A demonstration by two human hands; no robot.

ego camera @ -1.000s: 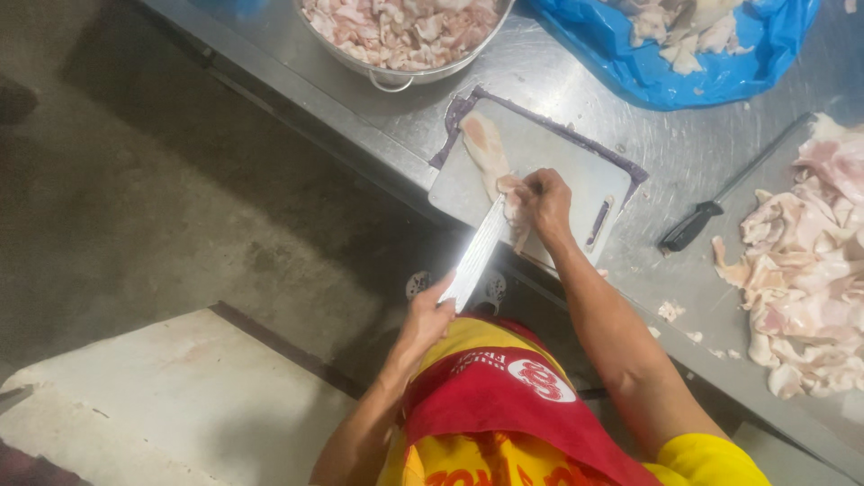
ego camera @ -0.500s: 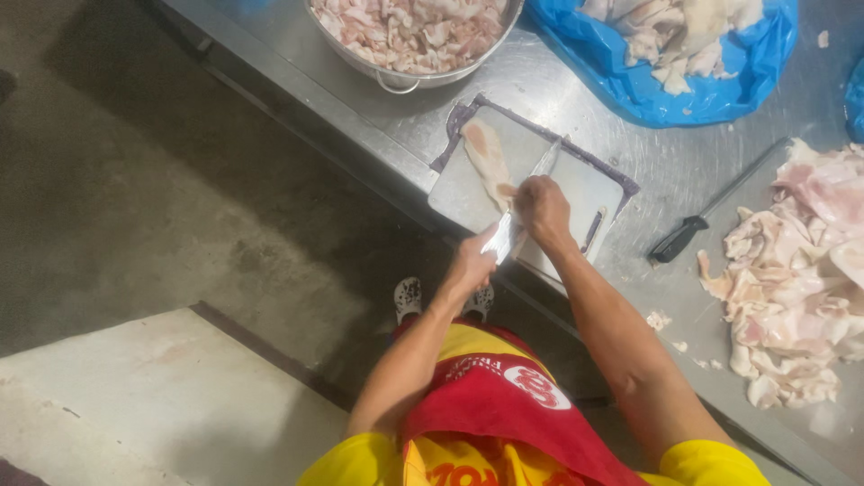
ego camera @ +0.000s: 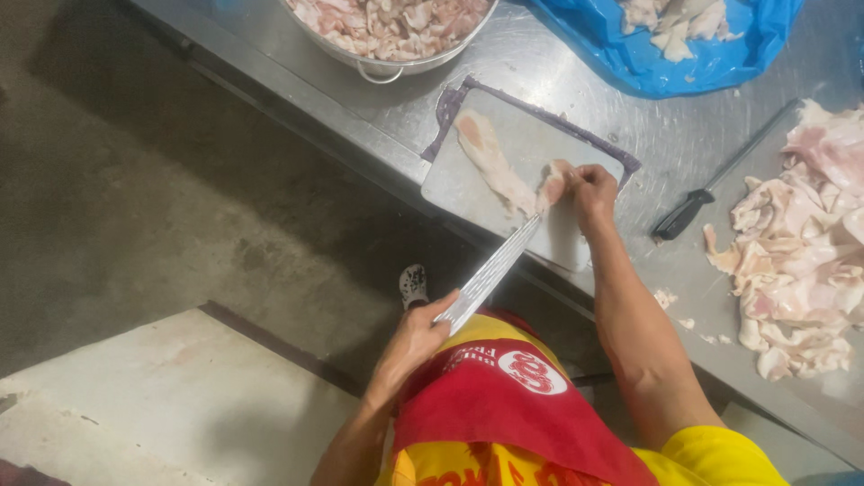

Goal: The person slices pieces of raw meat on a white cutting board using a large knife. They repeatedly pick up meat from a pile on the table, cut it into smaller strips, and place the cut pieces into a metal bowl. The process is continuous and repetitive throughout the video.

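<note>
Here the left hand grips a knife pointing diagonally toward the meat strip pinched by the right hand.

Knife and left hand nearer body.

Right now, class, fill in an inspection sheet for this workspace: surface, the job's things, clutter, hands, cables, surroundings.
Surface: steel table, scraps scattered.
Job's things: long knife, tip at the pale meat strip lying on the grey cutting board.
Clutter: metal bowl of meat, blue bag with pieces, meat pile, black-handled sharpening rod.
Hands: left hand in a closed grip on the knife handle; right hand pinching the strip's end.
Cables: nothing seen.
Surroundings: concrete floor, one shoe, red and yellow apron.
</note>
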